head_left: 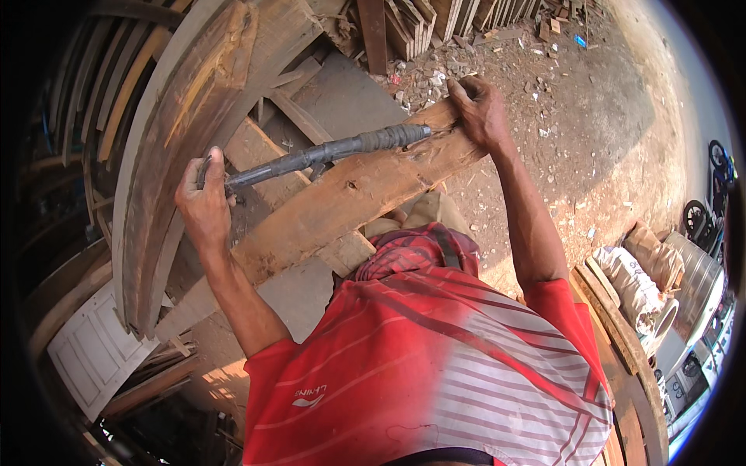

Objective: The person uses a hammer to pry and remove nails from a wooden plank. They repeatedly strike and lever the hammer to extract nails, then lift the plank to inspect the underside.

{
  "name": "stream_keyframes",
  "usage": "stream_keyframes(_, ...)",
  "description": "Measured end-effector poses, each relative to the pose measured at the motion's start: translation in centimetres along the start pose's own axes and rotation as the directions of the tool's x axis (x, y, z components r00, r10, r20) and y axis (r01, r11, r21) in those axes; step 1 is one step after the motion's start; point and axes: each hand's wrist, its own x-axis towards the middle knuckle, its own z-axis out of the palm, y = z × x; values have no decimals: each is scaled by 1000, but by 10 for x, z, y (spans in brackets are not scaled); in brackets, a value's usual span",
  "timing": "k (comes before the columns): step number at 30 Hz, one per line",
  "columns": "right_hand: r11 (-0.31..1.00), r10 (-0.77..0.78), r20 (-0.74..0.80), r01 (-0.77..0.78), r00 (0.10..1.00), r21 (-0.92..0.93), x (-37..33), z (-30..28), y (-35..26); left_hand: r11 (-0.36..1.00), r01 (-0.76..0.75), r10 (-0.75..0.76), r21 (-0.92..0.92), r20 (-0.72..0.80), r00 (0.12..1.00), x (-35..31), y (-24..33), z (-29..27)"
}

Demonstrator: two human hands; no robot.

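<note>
My left hand [206,198] is closed around one end of a long dark metal bar [334,149]. Its far part is wrapped in grey, tape-like material, and its tip lies over a wooden plank near my right hand. What the bar's held end looks like is mostly hidden by my fingers. My right hand [479,116] grips the upper right end of that plank [353,190], with the thumb over the top. The brown, worn plank slants across in front of my body and has knots and a split near the right end.
A big curved timber piece [183,132] stands at left over other beams. Several boards lean at the far edge, before ground littered with wood scraps [536,101]. A white panelled door [97,349] lies lower left. Planks [622,334], sacks [641,287] and a metal drum [691,272] are at right.
</note>
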Motion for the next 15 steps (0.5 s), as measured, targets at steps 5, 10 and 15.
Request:
stream_keyframes(5,1000,-11,-43,11,999,7,0,5,3,1000,21,-21,-8,17,1000,1,-3,-1)
stream_keyframes(10,1000,18,-10,-18,1000,23,-1,3,3,999,47,-47,2,21,999,4,-3,4)
stream_keyframes(15,1000,-8,-29,8,1000,-2,5,0,-2,996,89,-90,18,61,994,16,-28,11)
